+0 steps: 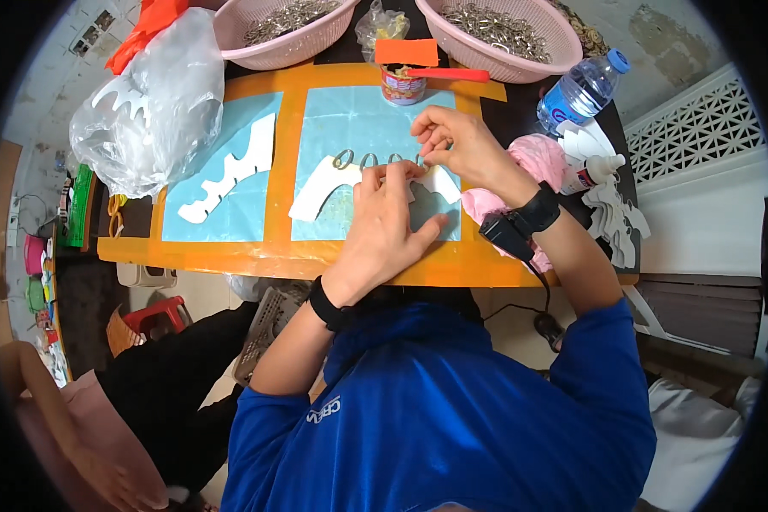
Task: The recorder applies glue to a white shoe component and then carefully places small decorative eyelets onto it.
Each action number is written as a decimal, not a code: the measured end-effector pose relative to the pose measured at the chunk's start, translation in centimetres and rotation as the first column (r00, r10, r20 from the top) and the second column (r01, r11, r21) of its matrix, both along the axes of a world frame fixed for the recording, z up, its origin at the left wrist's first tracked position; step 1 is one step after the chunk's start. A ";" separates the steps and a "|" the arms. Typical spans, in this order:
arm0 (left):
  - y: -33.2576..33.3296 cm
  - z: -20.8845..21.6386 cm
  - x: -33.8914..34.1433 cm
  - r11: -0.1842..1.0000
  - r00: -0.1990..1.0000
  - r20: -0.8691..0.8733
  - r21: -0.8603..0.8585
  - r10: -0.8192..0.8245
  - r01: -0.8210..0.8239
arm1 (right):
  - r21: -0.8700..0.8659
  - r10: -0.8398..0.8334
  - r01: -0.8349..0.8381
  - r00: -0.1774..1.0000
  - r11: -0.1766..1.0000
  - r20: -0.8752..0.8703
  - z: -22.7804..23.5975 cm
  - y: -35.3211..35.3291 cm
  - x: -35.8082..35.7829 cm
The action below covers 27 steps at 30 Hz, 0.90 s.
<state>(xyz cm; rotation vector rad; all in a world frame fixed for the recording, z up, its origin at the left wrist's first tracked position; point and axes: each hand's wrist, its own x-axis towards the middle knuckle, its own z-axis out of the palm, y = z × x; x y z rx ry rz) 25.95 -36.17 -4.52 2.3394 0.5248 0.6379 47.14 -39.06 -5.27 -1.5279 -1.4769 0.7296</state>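
- what are the fingers doing?
- the left hand (388, 213) is spread, thumb out wide, fingertips resting on a smooth, flat white cutout (320, 188). the right hand (469, 149) is curled, thumb and forefinger close together beside one of the thin oval metal rings (343, 159); whether they grip it, i can't tell.
- and the cutout?
- center of the frame, arched and scalloped, on a glossy blue sheet (337, 115), the rings standing along its upper edge.
- around it?
- shiny orange film on the bench (279, 200). a notched white strip (230, 179) lies to the left, a crumpled pink bundle (538, 156) by the right wrist, a small round tub (403, 90) above.
- farther out?
- upper left, a wrinkled translucent bag (158, 119); along the top, two pink perforated baskets (508, 72) of glinting metal pieces (495, 30); upper right, a clear bottle (584, 90).
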 end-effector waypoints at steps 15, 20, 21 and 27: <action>-2.0 -0.5 0.0 0.931 0.997 -0.071 0.365 0.023 0.005 | -0.029 -0.015 0.010 0.985 1.000 -0.174 -0.6 -0.4 0.2; -2.5 -0.8 0.2 0.933 0.994 -0.101 0.359 0.044 -0.004 | -0.014 -0.017 0.015 0.986 1.000 -0.168 -0.7 -0.3 0.1; -2.5 -0.8 0.2 0.926 0.993 -0.109 0.378 0.044 0.000 | -0.015 -0.017 0.015 0.985 1.000 -0.171 -0.7 -0.3 0.1; -2.5 -0.7 0.3 0.897 0.987 -0.152 0.442 0.057 0.017 | -0.026 -0.024 0.019 0.979 0.999 -0.203 -0.8 -0.3 0.1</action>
